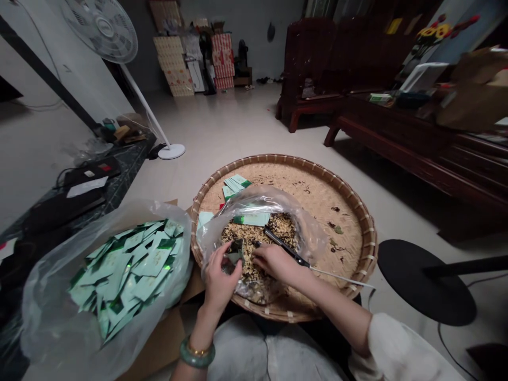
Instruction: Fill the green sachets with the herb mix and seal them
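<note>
My left hand holds a small green packet between thumb and fingers, its mouth dark and apparently open. Just to the right, my right hand has its fingers pinched together over the loose mix; a dark bit shows at the fingertips, too small to name. Beneath both hands, a clear plastic bag with a rolled-down rim holds the loose tan-and-black dried mix. A black-handled tool lies across the mix behind my right hand. Flat green packets rest at the bag's far side.
The bag sits on a round woven bamboo tray with scattered dark bits. More green packets lie on its far left. At left, a large plastic bag holds many packets. A white fan, black round base and dark wooden furniture stand around.
</note>
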`<action>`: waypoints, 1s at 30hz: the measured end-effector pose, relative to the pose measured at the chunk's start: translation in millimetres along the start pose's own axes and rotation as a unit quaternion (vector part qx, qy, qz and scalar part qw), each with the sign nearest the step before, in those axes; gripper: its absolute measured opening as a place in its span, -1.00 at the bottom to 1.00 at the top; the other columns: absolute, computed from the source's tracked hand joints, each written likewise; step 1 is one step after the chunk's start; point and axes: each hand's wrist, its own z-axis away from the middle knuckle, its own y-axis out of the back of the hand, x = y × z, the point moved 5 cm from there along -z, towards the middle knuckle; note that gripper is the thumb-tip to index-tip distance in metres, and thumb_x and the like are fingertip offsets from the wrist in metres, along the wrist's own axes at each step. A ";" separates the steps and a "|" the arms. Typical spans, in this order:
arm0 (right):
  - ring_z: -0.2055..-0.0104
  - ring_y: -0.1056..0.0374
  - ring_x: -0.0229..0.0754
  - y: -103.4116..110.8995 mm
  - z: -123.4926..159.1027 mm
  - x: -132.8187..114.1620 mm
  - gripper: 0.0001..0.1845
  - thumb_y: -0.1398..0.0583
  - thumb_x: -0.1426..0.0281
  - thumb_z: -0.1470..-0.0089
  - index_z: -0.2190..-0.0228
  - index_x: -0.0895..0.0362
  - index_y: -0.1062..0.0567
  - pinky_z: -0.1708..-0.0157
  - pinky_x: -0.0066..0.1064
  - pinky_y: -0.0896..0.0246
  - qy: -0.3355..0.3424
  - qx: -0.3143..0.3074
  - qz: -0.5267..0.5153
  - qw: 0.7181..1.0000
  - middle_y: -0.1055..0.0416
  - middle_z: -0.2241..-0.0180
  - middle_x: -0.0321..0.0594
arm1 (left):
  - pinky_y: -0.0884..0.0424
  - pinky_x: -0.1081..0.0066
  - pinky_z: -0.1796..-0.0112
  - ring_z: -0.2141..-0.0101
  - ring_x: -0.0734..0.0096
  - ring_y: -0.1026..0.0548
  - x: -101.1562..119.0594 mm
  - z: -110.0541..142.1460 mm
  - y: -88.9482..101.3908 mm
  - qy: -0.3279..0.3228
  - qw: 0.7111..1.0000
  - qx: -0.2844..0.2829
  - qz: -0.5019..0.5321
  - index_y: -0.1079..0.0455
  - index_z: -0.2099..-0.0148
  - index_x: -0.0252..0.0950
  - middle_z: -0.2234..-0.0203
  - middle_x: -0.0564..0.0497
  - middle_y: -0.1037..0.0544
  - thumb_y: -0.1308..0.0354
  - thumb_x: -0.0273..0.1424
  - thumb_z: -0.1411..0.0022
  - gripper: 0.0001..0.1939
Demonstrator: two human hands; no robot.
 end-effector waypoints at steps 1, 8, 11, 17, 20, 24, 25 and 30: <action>0.27 -0.38 -0.19 -1.6 -5.4 -3.9 -0.86 -0.14 0.43 -0.13 0.33 0.20 -0.50 0.29 -0.47 -0.13 0.007 -0.001 0.004 1.000 -0.45 0.32 -0.11 | -0.52 0.32 0.28 0.23 0.27 -0.53 0.3 0.2 0.9 0.002 1.000 0.002 0.002 -0.33 -0.02 -0.30 0.15 -0.12 -0.53 -0.16 -0.41 -0.08 -0.60; 0.28 -0.43 -0.13 -16.3 -33.9 -10.4 -0.85 -0.18 0.54 0.01 0.38 0.26 -0.56 0.31 -0.45 -0.18 -0.002 -0.033 -0.001 0.999 -0.51 0.34 -0.02 | -0.51 0.35 0.29 0.25 0.29 -0.54 -1.0 3.1 2.1 0.018 1.000 -0.010 0.008 -0.34 -0.01 -0.29 0.15 -0.11 -0.54 -0.15 -0.42 -0.08 -0.60; 0.27 -0.44 -0.16 -9.3 -30.9 -2.2 -0.84 -0.18 0.54 0.00 0.36 0.22 -0.58 0.27 -0.47 -0.19 -0.001 -0.020 -0.016 1.000 -0.54 0.36 -0.09 | -0.51 0.36 0.29 0.27 0.30 -0.55 -0.7 3.7 1.3 0.018 1.000 -0.018 0.008 -0.34 -0.01 -0.28 0.15 -0.10 -0.54 -0.15 -0.43 -0.08 -0.60; 0.28 -0.46 -0.20 50.4 -6.5 -1.0 -0.86 -0.24 0.51 0.02 0.34 0.18 -0.58 0.26 -0.45 -0.28 -0.035 0.132 -0.189 0.972 -0.56 0.31 -0.17 | -0.50 0.31 0.22 0.17 0.25 -0.52 2.8 2.7 -2.3 -0.004 1.000 -0.017 0.012 -0.34 -0.01 -0.28 0.13 -0.11 -0.53 -0.15 -0.45 -0.07 -0.61; 0.26 -0.46 -0.21 72.4 0.1 -21.0 -0.79 -0.22 0.55 0.01 0.28 0.16 -0.57 0.25 -0.42 -0.32 0.003 0.172 -0.229 0.958 -0.56 0.28 -0.18 | -0.51 0.30 0.24 0.15 0.24 -0.51 4.4 2.7 -4.3 -0.008 1.000 -0.016 0.009 -0.34 0.00 -0.27 0.14 -0.11 -0.53 -0.15 -0.47 -0.06 -0.61; 0.25 -0.46 -0.22 76.8 1.0 -37.2 -0.77 -0.20 0.61 0.01 0.29 0.17 -0.57 0.21 -0.40 -0.33 0.055 0.199 -0.241 0.948 -0.56 0.29 -0.17 | -0.52 0.33 0.27 0.17 0.24 -0.52 5.5 3.4 -3.8 -0.005 1.000 -0.012 0.009 -0.34 0.01 -0.29 0.15 -0.12 -0.53 -0.15 -0.49 -0.04 -0.59; 0.26 -0.46 -0.22 75.1 1.1 -35.0 -0.78 -0.20 0.61 0.00 0.30 0.17 -0.57 0.22 -0.40 -0.33 0.045 0.207 -0.247 0.946 -0.56 0.30 -0.17 | -0.52 0.33 0.27 0.17 0.24 -0.51 5.7 3.6 -3.3 -0.006 1.000 -0.012 0.010 -0.34 0.01 -0.29 0.14 -0.12 -0.53 -0.15 -0.48 -0.04 -0.59; 0.27 -0.44 -0.20 68.0 5.4 -19.6 -0.78 -0.19 0.52 -0.05 0.23 0.14 -0.56 0.27 -0.39 -0.35 -0.001 0.210 -0.263 0.942 -0.53 0.27 -0.16 | -0.50 0.31 0.23 0.16 0.26 -0.50 5.2 5.0 -1.6 -0.009 1.000 -0.017 0.013 -0.32 0.00 -0.27 0.14 -0.10 -0.52 -0.15 -0.49 -0.06 -0.60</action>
